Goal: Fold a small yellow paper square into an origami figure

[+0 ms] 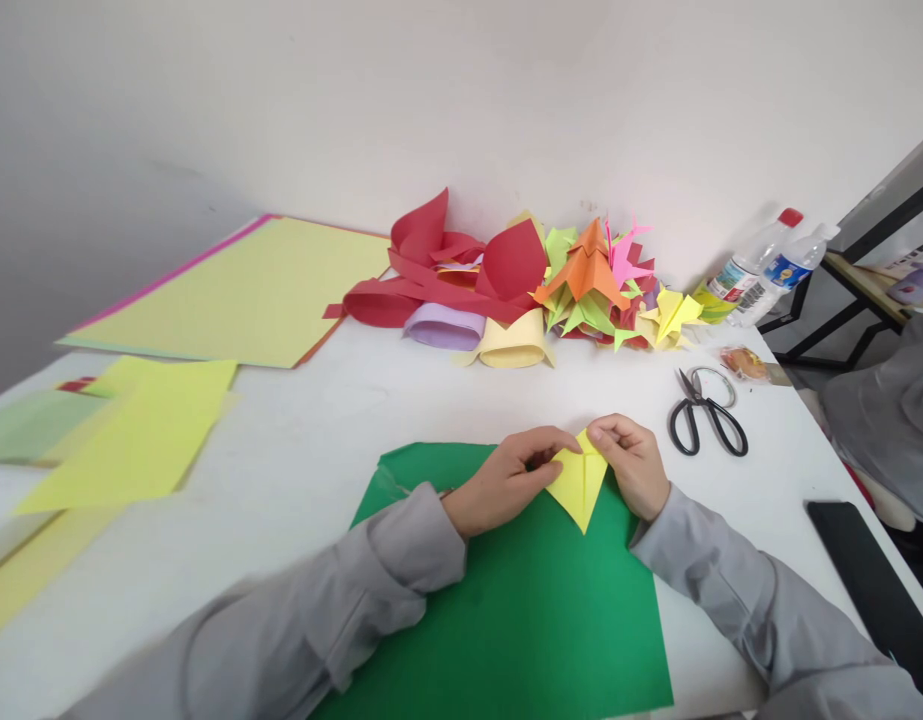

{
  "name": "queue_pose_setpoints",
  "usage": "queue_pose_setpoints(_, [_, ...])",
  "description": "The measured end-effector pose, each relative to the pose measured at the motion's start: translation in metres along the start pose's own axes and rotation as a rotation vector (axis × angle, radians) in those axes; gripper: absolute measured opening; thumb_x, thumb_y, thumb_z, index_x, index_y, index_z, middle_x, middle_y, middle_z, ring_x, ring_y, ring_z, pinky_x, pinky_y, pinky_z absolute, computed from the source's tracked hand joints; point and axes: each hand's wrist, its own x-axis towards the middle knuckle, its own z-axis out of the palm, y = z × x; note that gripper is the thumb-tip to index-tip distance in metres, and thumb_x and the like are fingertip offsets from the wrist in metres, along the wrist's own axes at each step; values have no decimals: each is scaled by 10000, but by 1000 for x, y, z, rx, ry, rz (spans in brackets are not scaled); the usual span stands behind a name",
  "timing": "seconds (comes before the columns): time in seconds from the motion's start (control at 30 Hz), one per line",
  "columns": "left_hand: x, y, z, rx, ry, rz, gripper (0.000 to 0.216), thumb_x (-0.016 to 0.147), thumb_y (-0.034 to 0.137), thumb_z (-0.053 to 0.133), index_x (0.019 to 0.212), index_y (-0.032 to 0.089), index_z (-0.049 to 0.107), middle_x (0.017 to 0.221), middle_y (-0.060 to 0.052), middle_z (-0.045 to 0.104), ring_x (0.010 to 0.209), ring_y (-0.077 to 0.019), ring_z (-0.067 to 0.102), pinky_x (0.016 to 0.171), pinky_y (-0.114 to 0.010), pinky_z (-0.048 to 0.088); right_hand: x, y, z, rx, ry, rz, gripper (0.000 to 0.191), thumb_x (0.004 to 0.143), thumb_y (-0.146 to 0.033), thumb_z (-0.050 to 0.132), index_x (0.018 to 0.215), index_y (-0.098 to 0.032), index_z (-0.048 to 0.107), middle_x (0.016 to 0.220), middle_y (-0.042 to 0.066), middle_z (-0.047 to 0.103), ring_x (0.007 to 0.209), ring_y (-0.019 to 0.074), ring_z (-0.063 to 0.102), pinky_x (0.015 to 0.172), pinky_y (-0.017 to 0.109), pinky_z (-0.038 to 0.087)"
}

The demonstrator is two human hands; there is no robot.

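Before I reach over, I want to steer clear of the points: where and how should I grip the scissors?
By the black handles, coming from the near side, probably with the right hand once it lets go of the folded yellow paper. The scissors lie flat, handles spread toward you, while the blades point away.

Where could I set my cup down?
Bare white table lies between the left-hand yellow sheets and green sheet; a smaller patch separates the scissors from the black slab. The back right is crowded with folded paper and bottles.
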Motion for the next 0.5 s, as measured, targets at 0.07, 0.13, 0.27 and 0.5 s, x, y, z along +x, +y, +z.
queue_pose_setpoints(0.07, [0, -2, 0, 44, 4, 12, 231, 807, 270, 470, 941, 164, 625, 813, -29, 542, 678, -132, 441, 648, -268, 364, 0, 0, 0, 7, 17, -26, 282, 745, -486, 685, 787, -212, 628, 605, -30, 576, 522, 111, 472, 513, 243, 394])
queue_pose_setpoints(0.13, [1, -4, 0, 29, 45, -5, 258, 810, 276, 467, 973, 168, 636, 816, -30, 533, 684, -135, 445, 647, -266, 372, -1, -1, 0, -34, 30, -76, 269, 774, -493, 655, 824, -230, 637, 621, -26, 583, 541, 122, 486, 523, 250, 406])
queue_pose_setpoints(0.27, [1, -7, 2, -32, 115, -29, 282, 809, 298, 491, 1017, 171, 633, 796, -24, 514, 671, -132, 427, 627, -257, 375, -3, -4, -1, -171, -44, -123, 297, 841, -515, 563, 857, -240, 674, 694, 4, 615, 630, 153, 527, 567, 268, 424])
queue_pose_setpoints(0.5, [-1, -5, 2, -43, 147, -2, 256, 789, 281, 536, 981, 163, 655, 790, -24, 507, 658, -128, 425, 608, -255, 372, -2, -3, -4, -195, -59, -78, 380, 852, -564, 514, 772, -210, 627, 623, -21, 532, 588, 134, 465, 573, 257, 384])
